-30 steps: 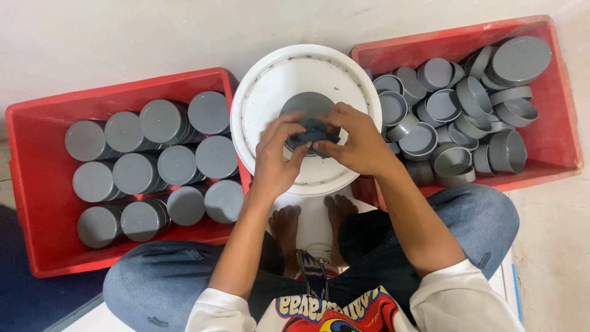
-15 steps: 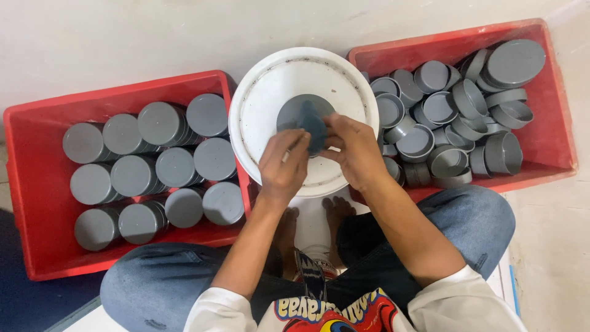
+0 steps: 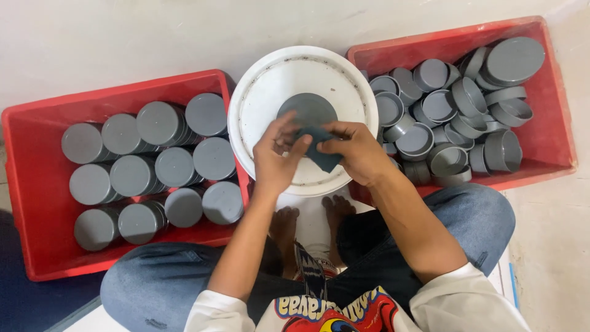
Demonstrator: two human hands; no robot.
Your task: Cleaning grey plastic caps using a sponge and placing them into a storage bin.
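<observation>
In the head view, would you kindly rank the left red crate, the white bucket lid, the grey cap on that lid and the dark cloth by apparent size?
1. Left red crate.
2. White bucket lid, though it sits higher, nearer the camera.
3. Grey cap.
4. Dark cloth, partly hidden by the hands, so its rank against the cap is unsure.

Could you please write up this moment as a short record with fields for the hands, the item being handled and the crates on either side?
left hand: fingers on a dark cloth
right hand: grips the same cloth
item: grey cap lying on a white bucket lid
left crate: red, grey caps in neat stacks
right crate: red, loose grey caps jumbled
posture: seated, bare feet below the lid
</observation>
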